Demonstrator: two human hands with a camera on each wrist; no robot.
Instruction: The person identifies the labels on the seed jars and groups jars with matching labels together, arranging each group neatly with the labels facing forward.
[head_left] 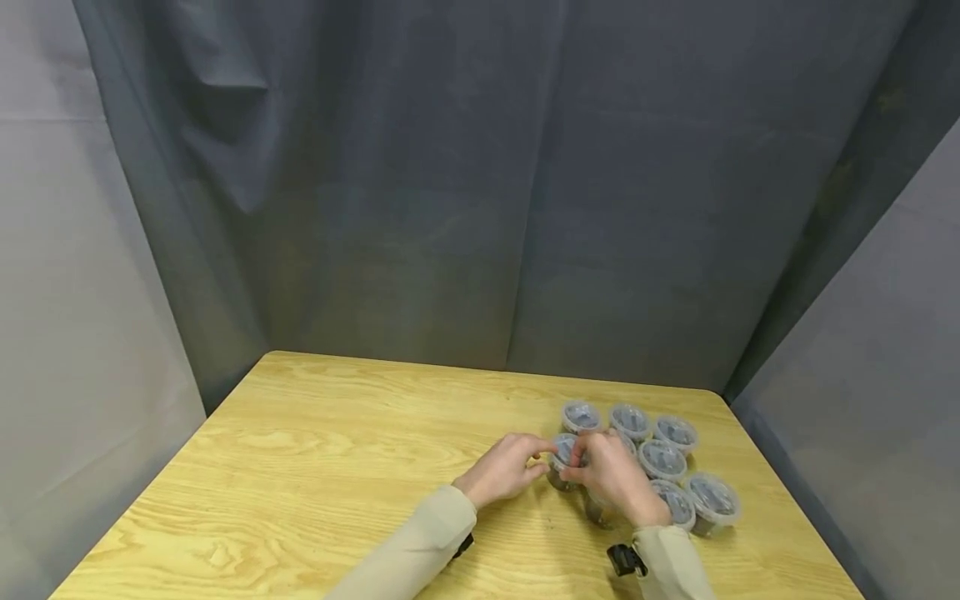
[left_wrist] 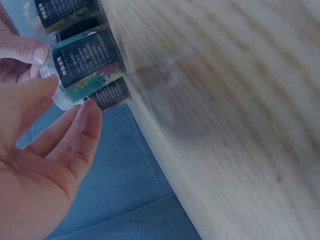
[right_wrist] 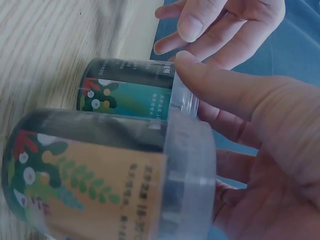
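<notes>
While both hands meet over one small lidded cup (head_left: 564, 461) at the left edge of the cluster of cups (head_left: 660, 458), the grip deserves care. The left hand (head_left: 504, 471) has its fingertips curled onto the cup's clear lid from the left, and the right hand (head_left: 611, 475) pinches the same lid from the right, thumb on its rim as the right wrist view shows. To do this well, I judge both hands should press evenly on the rim, keeping the cup upright and clear of the orange-labelled cup (right_wrist: 95, 180) just beside it, which a careless wrist could tip.

The teal-labelled cup (right_wrist: 132, 95) stands on the wooden desk (head_left: 315, 467), touching the cluster's near-left side, directly between the two hands and under their fingertips. The remaining cups sit behind and to the right of it, close together, towards the desk's far right corner. Grey curtains (head_left: 450, 208) hang behind the desk.
</notes>
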